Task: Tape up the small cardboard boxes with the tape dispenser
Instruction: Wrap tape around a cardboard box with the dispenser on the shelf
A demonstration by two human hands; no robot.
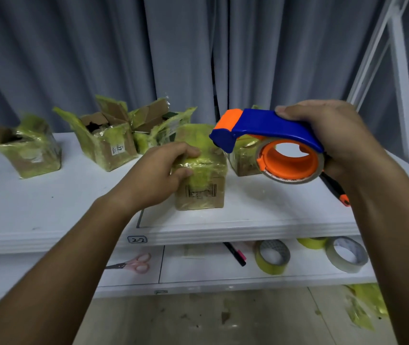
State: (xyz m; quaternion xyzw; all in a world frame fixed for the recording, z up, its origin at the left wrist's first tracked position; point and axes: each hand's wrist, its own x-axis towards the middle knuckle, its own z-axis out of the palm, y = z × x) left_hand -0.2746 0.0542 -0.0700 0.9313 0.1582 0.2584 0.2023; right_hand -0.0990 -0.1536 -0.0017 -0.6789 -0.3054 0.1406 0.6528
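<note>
Left hand point(158, 175) grips closed box point(199, 170); right hand point(328, 135) grips tape dispenser point(268, 130).

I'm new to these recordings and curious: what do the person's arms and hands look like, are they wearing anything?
Both forearms are bare, with no sleeves in view. The left hand and right hand wear no gloves, and no rings, watch or markings show.

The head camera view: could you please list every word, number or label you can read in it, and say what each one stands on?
"2-2": handwritten tag on the front edge of the upper shelf.
"17", doubtful: white sticker on the open box.
Barcode label on the box under the left hand: too blurred to read.
Print on the tape roll in the dispenser, held by the right hand: unreadable.
Tag on the lower shelf edge: unreadable.
</note>
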